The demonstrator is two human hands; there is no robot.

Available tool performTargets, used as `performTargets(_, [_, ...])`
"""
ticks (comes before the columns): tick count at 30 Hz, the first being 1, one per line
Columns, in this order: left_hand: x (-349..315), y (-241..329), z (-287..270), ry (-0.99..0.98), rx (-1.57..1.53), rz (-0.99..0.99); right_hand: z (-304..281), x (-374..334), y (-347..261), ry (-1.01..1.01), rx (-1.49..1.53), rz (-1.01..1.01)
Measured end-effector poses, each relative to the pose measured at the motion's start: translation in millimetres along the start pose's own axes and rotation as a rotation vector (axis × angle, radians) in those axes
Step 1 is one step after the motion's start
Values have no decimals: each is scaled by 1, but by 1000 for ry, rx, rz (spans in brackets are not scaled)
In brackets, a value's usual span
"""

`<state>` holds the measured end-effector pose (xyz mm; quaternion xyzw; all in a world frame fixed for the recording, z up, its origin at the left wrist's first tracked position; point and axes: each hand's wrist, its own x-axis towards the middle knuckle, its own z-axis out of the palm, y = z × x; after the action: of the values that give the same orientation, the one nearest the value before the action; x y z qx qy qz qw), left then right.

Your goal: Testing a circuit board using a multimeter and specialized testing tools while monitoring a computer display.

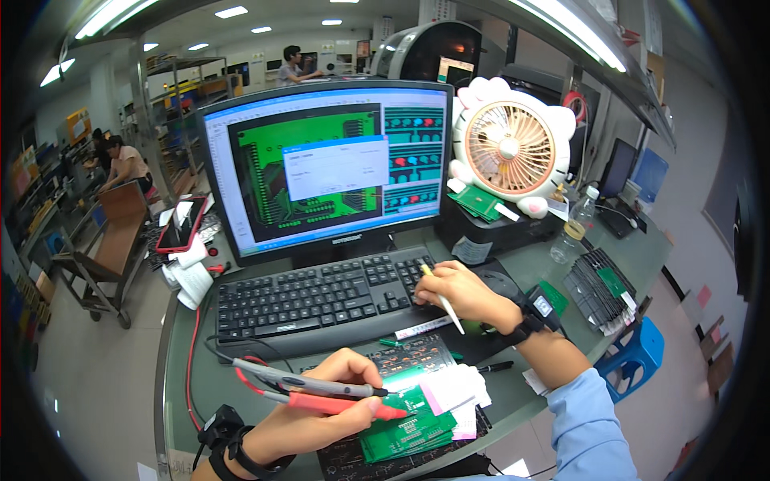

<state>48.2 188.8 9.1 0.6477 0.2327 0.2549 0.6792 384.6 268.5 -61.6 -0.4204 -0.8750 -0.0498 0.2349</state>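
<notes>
My left hand (321, 409) is closed around two multimeter probes, a red probe (345, 404) and a grey probe (313, 383) with a black end. Their tips are over a stack of green circuit boards (409, 433), and I cannot tell if they touch it. White and pink paper slips (453, 390) lie on the stack. My right hand (461, 295) grips a slim pale yellow pen-like stick (443, 305), its fingers at the number pad of the black keyboard (321, 298). Behind it, the monitor (329, 168) shows a green board picture with a dialog box over it.
A white and pink fan (511, 144) stands right of the monitor, near a plastic bottle (573, 228). A black rack of boards (597, 284) sits at the right. A red-framed device (181, 224) is at the left. A blue stool (634, 361) stands beside the table. Other people work farther back.
</notes>
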Motion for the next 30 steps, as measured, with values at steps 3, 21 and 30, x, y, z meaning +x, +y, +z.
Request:
performTargets(3, [-2, -1, 1, 22, 4, 13, -10, 0, -10, 148, -77, 187])
performTargets(21, [2, -33, -82, 632, -335, 608, -101, 41, -168, -269, 245, -298])
performTargets(30, [11, -60, -118, 762, -192, 594, -92, 50, -196, -461, 67, -370])
